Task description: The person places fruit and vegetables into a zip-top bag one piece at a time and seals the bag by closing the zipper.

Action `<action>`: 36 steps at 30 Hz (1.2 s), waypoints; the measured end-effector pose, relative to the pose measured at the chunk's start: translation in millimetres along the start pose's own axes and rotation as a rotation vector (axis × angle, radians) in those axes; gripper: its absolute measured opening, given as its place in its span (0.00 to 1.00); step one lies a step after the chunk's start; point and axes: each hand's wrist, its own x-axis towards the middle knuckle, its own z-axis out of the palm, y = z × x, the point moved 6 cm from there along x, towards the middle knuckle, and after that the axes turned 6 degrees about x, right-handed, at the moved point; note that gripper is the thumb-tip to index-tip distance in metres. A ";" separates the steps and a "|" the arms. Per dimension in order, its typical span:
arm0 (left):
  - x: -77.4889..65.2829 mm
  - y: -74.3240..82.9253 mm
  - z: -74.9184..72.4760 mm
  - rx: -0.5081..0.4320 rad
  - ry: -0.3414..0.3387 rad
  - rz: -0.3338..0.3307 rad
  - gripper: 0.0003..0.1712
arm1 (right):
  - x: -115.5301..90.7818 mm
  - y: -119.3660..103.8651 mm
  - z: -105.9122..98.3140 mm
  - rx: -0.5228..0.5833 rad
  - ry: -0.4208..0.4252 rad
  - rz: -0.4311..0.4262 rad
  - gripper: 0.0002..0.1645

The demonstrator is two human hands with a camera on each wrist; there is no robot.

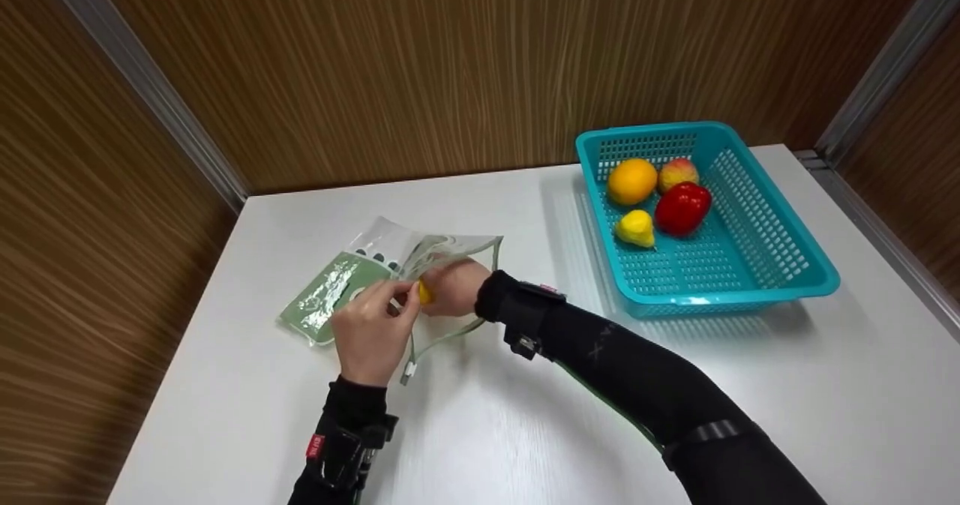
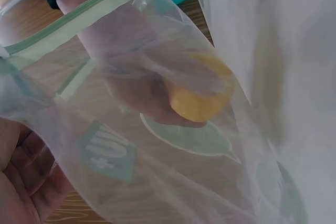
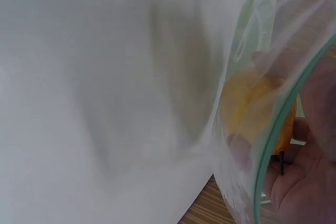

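A clear zip bag point(image 1: 322, 302) with a green printed panel and green zip edge is held above the white table, its mouth spread. My left hand point(image 1: 371, 332) pinches the bag's edge between thumb and fingers. Through that mouth reaches my right hand point(image 1: 455, 287), gripping a yellow fruit point(image 1: 425, 293) with a dark stem. In the left wrist view the yellow fruit point(image 2: 202, 87) shows through the plastic, inside the bag. The right wrist view shows the right hand's fingers point(image 3: 299, 177) curled around it; its exact kind is unclear. A white slider point(image 1: 409, 371) hangs from the zip edge.
A teal basket point(image 1: 712, 299) stands at the table's back right. In it lie an orange point(image 1: 632, 181), a peach-like fruit point(image 1: 678, 175), a red pepper-like piece point(image 1: 682, 208) and a yellow pear point(image 1: 636, 228). Wood-grain panels point(image 1: 375, 77) rise behind and at both sides.
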 end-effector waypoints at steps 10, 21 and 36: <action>0.1 1.3 -2.3 0.000 0.018 0.012 0.04 | 19.5 4.4 7.3 0.033 -0.116 0.082 0.19; 0.8 -0.3 -3.1 -0.010 -0.006 -0.012 0.05 | 19.4 6.6 12.3 0.022 -0.182 0.121 0.20; 0.7 -2.2 -3.6 -0.003 0.007 -0.015 0.05 | -17.8 1.3 -9.7 0.125 0.110 0.015 0.31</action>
